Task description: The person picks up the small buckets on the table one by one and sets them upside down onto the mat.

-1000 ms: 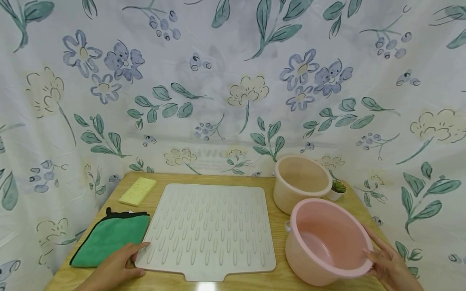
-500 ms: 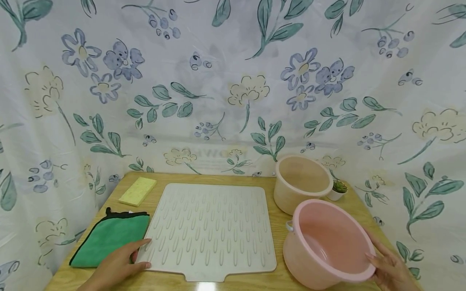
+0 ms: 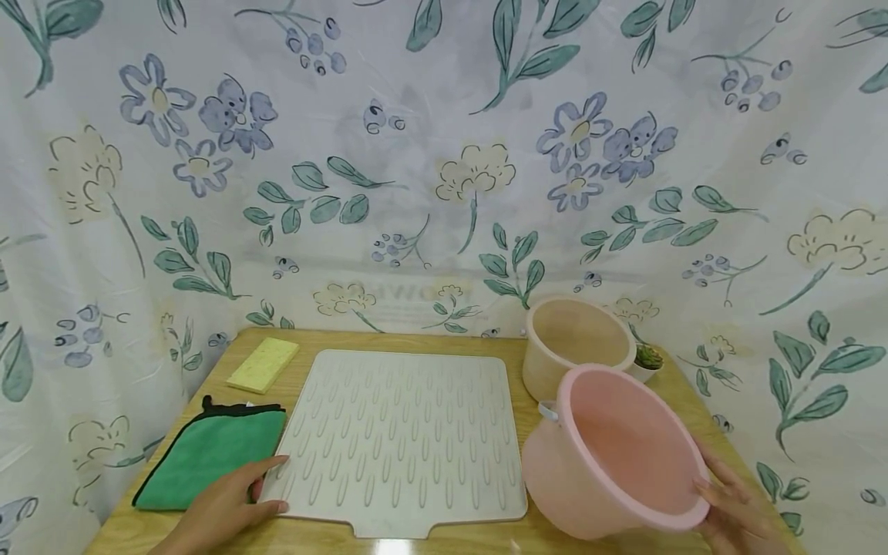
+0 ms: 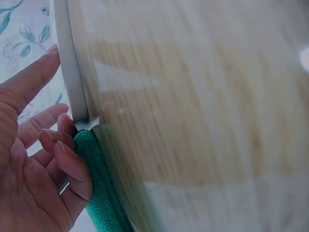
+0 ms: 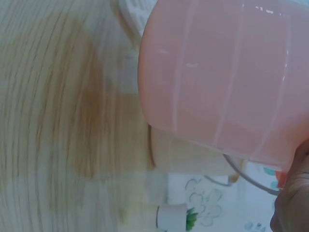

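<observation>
Head cam: high, faces forward and down, widest view, takes in counter (image 3: pixel 312 535), curtain (image 3: pixel 416 85) behind. Left wrist cam: close on left grip (image 4: pixel 36 166), rolled sideways, curtain at frame left. Right wrist cam: near pink tub (image 5: pixel 212 82), rolled opposite way, looks across counter toward curtain. Shared head/left: board (image 3: pixel 398 439), cloth (image 3: pixel 218 455). Shared head/right: pink tub, cream tub (image 3: pixel 579 331), planter (image 3: pixel 647 361).

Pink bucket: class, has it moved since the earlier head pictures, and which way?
Yes: in the head view, the lower part of the pink bucket has shifted left, towards the board.
</observation>
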`<state>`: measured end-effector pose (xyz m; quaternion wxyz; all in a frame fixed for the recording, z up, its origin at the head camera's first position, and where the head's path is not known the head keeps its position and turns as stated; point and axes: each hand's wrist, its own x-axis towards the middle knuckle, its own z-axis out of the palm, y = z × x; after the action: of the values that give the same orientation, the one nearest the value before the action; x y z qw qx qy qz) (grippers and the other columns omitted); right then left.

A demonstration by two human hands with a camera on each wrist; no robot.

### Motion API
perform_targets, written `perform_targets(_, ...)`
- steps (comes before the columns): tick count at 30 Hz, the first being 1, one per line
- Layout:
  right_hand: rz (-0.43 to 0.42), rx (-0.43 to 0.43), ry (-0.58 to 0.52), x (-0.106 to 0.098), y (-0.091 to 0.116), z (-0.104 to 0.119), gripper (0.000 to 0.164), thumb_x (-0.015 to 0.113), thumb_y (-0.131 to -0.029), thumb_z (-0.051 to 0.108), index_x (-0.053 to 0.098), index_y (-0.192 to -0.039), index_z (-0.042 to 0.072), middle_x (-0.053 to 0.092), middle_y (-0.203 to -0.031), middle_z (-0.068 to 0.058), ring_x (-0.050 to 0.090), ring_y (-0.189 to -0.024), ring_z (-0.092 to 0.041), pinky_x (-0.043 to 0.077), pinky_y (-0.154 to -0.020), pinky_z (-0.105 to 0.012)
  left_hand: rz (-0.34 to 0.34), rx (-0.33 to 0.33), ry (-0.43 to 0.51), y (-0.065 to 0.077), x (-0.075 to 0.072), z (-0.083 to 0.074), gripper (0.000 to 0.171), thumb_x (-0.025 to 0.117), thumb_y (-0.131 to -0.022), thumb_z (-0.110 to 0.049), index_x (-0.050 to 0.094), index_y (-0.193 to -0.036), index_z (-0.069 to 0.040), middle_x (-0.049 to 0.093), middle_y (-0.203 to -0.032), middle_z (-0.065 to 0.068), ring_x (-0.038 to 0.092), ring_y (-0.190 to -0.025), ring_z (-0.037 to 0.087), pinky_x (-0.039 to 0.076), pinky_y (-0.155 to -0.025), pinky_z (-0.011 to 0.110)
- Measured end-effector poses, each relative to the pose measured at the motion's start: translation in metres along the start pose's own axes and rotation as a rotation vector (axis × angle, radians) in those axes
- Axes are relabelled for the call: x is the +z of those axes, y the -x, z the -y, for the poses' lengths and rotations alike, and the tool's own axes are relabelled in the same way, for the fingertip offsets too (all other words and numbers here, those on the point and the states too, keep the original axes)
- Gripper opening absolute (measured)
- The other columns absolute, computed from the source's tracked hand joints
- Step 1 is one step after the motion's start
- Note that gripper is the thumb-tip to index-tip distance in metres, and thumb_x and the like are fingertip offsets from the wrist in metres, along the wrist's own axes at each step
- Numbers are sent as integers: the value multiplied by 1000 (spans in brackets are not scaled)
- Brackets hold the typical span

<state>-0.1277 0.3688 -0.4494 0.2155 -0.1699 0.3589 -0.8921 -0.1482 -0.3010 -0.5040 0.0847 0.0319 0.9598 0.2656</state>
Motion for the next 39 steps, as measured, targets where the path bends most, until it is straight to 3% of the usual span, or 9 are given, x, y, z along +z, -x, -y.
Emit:
perform_targets(5, 144, -68, -142, 11, -13, -15, 68, 3, -103, -4, 47, -149, 21, 51, -148, 1, 55, -127, -22, 50, -102, -36, -1, -15, -6, -1, 0, -1, 75, 81, -77, -46, 57, -139, -11, 46, -76, -3, 37, -62, 6, 30, -57, 24)
perform_targets(16, 43, -69, -121, 20, -27, -31, 64, 8, -105, 0, 55, -143, 22, 56, -143, 5, 55, -127, -17, 52, -98, -34, -5, -21, -16, 0, 1, -1, 75, 81, -76, -47, 58, -139, -12, 45, -77, -3, 37, -62, 6, 30, -58, 25)
perform_targets(25, 198, -174, -254, 23, -39, -48, 65, 0, -102, -2, 42, -151, 11, 46, -153, -3, 52, -130, -21, 48, -103, -33, -6, -19, -7, 0, 0, -2, 75, 81, -77, -47, 57, -139, -11, 45, -77, -3, 37, -63, 6, 30, -59, 25)
perform_targets(29, 232, -209, -282, 22, -43, -55, 64, 1, -102, -3, 38, -153, 8, 42, -155, -5, 49, -134, -22, 46, -106, -34, -7, -25, -13, 0, 0, -2, 75, 81, -76, -46, 57, -139, -11, 45, -77, -3, 38, -64, 6, 30, -59, 25)
perform_targets(39, 250, -281, -273, 18, -51, -72, 61, 2, -102, -3, 31, -155, 5, 41, -154, -14, 57, -123, -27, 49, -102, -34, -3, -47, -8, -1, 2, -3, 76, 82, -75, -46, 57, -139, -12, 46, -77, -3, 38, -63, 7, 30, -59, 25)
